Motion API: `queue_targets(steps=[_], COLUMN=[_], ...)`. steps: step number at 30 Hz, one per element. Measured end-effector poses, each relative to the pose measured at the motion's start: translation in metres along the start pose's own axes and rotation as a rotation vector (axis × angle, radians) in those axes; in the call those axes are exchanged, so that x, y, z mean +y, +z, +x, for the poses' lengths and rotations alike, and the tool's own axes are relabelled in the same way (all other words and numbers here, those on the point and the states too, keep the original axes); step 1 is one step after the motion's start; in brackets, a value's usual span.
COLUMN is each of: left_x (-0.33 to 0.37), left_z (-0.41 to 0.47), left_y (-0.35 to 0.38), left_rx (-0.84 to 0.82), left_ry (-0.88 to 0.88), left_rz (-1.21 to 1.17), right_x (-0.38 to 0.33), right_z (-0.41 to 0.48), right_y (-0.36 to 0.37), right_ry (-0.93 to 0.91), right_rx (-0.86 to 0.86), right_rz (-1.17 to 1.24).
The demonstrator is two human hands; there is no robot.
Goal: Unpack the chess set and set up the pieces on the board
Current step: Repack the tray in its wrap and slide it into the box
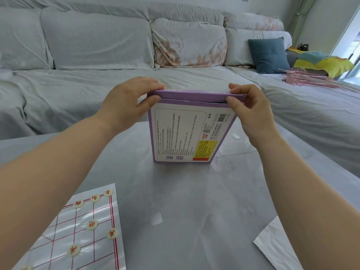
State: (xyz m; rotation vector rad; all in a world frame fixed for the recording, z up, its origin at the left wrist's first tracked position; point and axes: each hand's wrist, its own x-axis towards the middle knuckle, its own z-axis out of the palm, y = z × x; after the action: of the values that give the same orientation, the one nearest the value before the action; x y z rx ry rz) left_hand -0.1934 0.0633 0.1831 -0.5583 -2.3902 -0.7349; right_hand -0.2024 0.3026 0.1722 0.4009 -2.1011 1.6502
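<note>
A purple and white chess set box (pixel 187 133) stands upright on the grey table (pixel 185 221), its printed back facing me. My left hand (pixel 128 102) pinches the left end of its top flap. My right hand (pixel 251 112) pinches the right end of the same flap. At the lower left lies the paper board (pixel 101 240) with red grid lines. Several cream round pieces with red characters (pixel 92 224) sit on its line crossings.
A crumpled white sheet (pixel 272 244) lies at the table's lower right, and clear plastic wrap (pixel 231 151) lies beside the box. Behind the table stretches a grey covered sofa (pixel 97 55) with a blue cushion (pixel 268 55) and pink hangers (pixel 311 78).
</note>
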Motion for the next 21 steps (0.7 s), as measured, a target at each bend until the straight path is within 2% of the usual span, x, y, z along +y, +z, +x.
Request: queue_targets(steps=[1,4,6,12,15,17,21], left_x=[-0.001,-0.002,-0.001,-0.006,-0.002,0.003,0.006], left_z=[-0.001,0.001,0.002,-0.006,-0.001,0.002,0.006], left_y=[0.000,0.002,0.003,0.010,0.016,0.020,0.019], left_rx=[-0.020,-0.067,-0.064,-0.045,-0.021,-0.024,-0.068], left_ry=[0.020,-0.031,-0.005,0.066,-0.014,-0.088,-0.197], left_rz=[0.070,0.072,0.123,0.315,0.269,0.119,-0.083], right_x=[0.000,-0.001,0.000,0.006,0.004,0.002,0.000], right_z=[0.000,-0.001,-0.001,-0.007,-0.011,-0.013,-0.013], right_y=[0.000,-0.002,-0.005,-0.009,-0.008,-0.007,-0.003], right_ry=[-0.006,-0.018,-0.027,-0.193,-0.184,-0.170,-0.126], right_rx=[0.009,0.015,0.006,-0.028,-0.062,-0.070,-0.055], right_rz=[-0.023,-0.094,-0.178,-0.571,-0.657,-0.676,-0.508])
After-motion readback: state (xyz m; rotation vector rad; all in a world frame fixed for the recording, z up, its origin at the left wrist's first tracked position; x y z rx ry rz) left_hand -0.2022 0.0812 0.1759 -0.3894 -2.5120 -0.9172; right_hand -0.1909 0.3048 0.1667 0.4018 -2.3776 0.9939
